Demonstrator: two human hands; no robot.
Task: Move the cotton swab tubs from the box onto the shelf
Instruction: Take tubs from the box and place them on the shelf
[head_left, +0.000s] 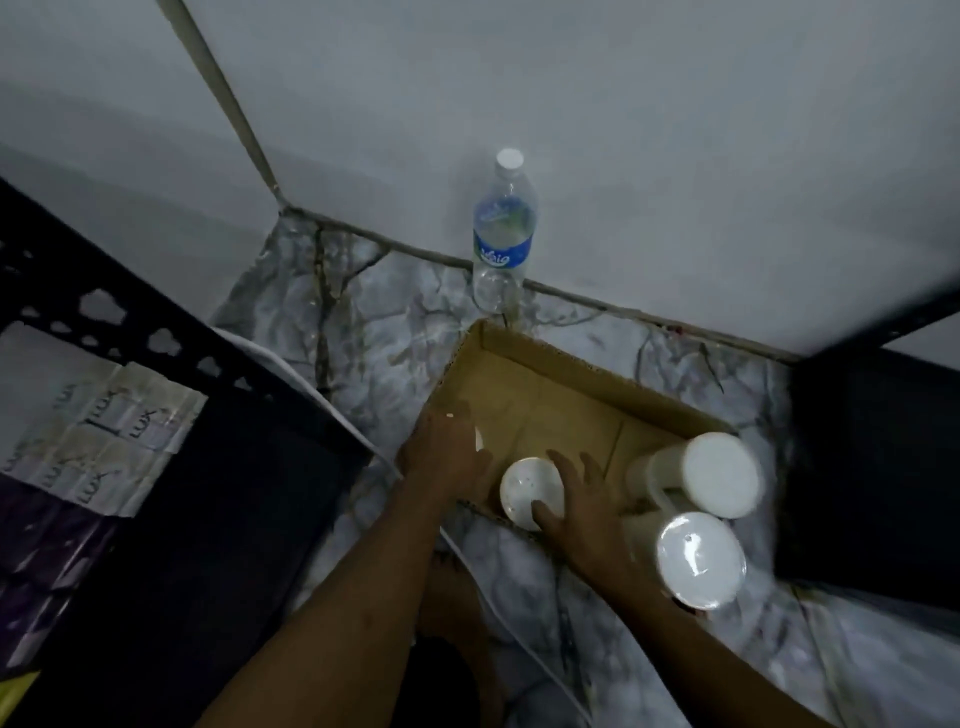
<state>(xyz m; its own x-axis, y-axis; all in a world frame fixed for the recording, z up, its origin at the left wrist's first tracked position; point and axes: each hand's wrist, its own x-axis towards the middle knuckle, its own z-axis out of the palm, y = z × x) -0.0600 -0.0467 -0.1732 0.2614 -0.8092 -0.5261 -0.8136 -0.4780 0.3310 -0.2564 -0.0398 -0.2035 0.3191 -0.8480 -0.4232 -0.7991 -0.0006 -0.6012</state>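
Lower left of frame: black shelf (156, 332), perforated upright, with LUX soap packs (98, 436) stacked on it. Tubs go here.

Centre bottom: my left hand (447, 457) is over the left wall of the cardboard box (545, 364), fingers curled round a tub of which only a white edge (479, 441) shows past my knuckles. Grip looks closed on it, though the contact itself is hidden.

Just right of that: my right hand (576, 499) with fingers spread, thumb on the near rim and fingertips at the far side of the middle tub (530, 491). Touching, not yet clamped, as far as I can judge.

Right side of box: two more tubs, far one (719, 475) and near one (701, 558), close together at the box's right end.

All tubs stand upright: long axis vertical, white lids facing the camera.

Upper centre: water bottle (504, 234) upright against the wall, behind the box.

Risks, my judgement:
- Smooth lid, wide grip; the middle tub could slip if I lift by the rim alone
- Right forearm lies beside the near tub; swinging left could topple it
- Light is dim, frame blurred; misjudging the shelf edge could knock the soap packs
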